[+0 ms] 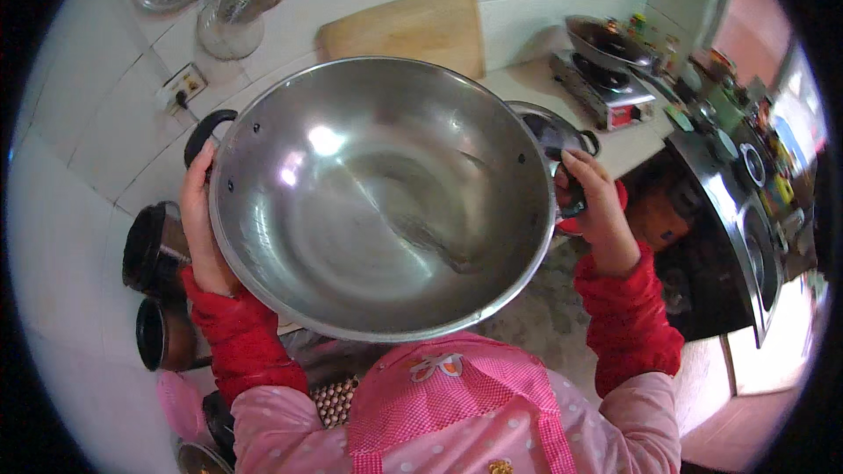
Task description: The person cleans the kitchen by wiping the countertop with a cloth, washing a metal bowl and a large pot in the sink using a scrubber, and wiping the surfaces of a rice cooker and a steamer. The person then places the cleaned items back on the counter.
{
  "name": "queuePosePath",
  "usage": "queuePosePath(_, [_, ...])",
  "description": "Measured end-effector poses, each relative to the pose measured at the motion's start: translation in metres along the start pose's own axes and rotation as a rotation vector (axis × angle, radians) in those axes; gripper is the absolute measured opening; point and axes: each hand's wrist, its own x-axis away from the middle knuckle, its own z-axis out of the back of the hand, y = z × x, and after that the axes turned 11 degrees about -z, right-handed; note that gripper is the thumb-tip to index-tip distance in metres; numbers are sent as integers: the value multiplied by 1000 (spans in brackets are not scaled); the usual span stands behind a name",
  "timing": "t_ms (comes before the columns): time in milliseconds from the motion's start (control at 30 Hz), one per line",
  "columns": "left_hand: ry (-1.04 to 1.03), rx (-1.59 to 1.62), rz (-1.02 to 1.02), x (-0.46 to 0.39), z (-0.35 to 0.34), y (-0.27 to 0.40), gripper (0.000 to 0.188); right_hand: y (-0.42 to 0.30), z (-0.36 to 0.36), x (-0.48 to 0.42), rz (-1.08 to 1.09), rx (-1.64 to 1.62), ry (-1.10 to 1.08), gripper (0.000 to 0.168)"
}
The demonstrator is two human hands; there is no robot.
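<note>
A large stainless steel wok (395, 184) spans the middle of the view, its shiny inside facing me. Some liquid or a wet streak seems to show at its lower right, though glare makes this hard to tell. My left hand (201, 224) grips the black loop handle (205, 131) at the left rim, with most of its fingers hidden behind the pan. At the right rim my right hand (596, 201) holds the other black handle (571, 196), thumb on top. The wok is up in front of my pink apron (454, 375) and hides much of the counter behind it.
Behind the wok a wooden cutting board (415, 26) leans on the tiled wall. A lidded pot (550, 125) stands beyond my right hand. Farther right are a portable stove (609, 95) bearing a frying pan (606, 39) and a black cooktop (751, 230). Dark pots (155, 247) stand at the left.
</note>
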Motion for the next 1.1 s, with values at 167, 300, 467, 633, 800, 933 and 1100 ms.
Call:
queuePosePath(167, [-16, 17, 186, 36, -52, -52, 28, -36, 76, 105, 113, 150, 213, 20])
queuePosePath(300, [-68, -18, 132, 44, -65, -110, 27, -48, 122, 166, 186, 251, 372, 25])
queuePosePath(467, [-300, 129, 180, 58, -123, -147, 24, -51, 167, 229, 262, 198, 511, 23])
queuePosePath(633, [-483, 170, 201, 66, -168, -168, 23, -48, 203, 277, 305, 95, 563, 18])
queuePosePath(800, [-580, 288, 451, 78, -231, -211, 19, -37, 242, 325, 297, -37, 694, 23])
queuePosePath(933, [-577, 322, 560, 84, -295, -259, 17, -27, 281, 347, 321, -85, 823, 44])
queuePosePath(1100, [-712, 515, 781, 93, -383, -334, 17, -26, 359, 355, 324, -149, 887, 50])
